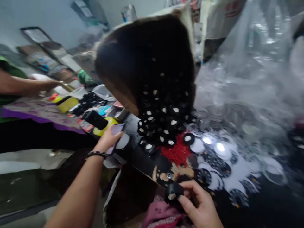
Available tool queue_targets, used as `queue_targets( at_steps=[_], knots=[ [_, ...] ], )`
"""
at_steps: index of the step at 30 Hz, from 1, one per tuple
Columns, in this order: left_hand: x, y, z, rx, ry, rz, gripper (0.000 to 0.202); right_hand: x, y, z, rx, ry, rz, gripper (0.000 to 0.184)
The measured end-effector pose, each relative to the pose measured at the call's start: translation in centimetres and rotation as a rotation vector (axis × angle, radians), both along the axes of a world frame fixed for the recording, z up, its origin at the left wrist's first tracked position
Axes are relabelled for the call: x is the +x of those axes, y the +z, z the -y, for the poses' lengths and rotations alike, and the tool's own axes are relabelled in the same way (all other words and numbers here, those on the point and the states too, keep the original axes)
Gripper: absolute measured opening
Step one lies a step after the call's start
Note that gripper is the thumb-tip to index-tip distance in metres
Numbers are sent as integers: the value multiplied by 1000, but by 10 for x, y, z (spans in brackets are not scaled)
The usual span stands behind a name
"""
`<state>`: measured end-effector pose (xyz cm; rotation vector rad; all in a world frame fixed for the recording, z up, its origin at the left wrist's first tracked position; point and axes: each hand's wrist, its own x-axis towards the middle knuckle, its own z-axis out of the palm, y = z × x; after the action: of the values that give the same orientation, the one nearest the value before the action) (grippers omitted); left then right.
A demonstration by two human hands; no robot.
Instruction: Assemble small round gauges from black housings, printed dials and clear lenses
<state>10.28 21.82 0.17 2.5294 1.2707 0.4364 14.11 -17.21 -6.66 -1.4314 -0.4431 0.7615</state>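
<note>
Over at the far left of the frame a co-worker's arm (28, 86) in a green sleeve is reaching across a cluttered bench, pretty blurry tbh. Moving right, the person's left hand (108, 139) is sitting left of centre, fingers curled round a purple phone (116, 134) and gripping it by the edge. Dead centre, a big dark bag (147, 63) is tipping over and a pile of small black caps (161, 126) is lying under it on the black table (142, 155). Lower centre, the right hand (199, 205) is pinching one black cap (173, 193) between thumb and fingers, right at the table's near edge. Far right, a clear plastic bag (251, 69) is hanging over some white discs (213, 147).
</note>
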Motion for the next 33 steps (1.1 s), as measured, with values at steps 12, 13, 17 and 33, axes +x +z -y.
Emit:
queue_targets(
  at_steps=[12,13,17,33],
  knots=[
    [1,8,278,-469,-235,204,41,41,16,67,289,-99,-582,29],
    [3,-2,302,-613,-281,230,42,41,15,68,285,-95,-591,30],
    [12,-34,350,-1299,-149,480,39,40,9,75,219,-92,-570,31],
    [12,-64,299,-1638,-36,753,26,63,13,44,-802,-16,930,32]
  ],
)
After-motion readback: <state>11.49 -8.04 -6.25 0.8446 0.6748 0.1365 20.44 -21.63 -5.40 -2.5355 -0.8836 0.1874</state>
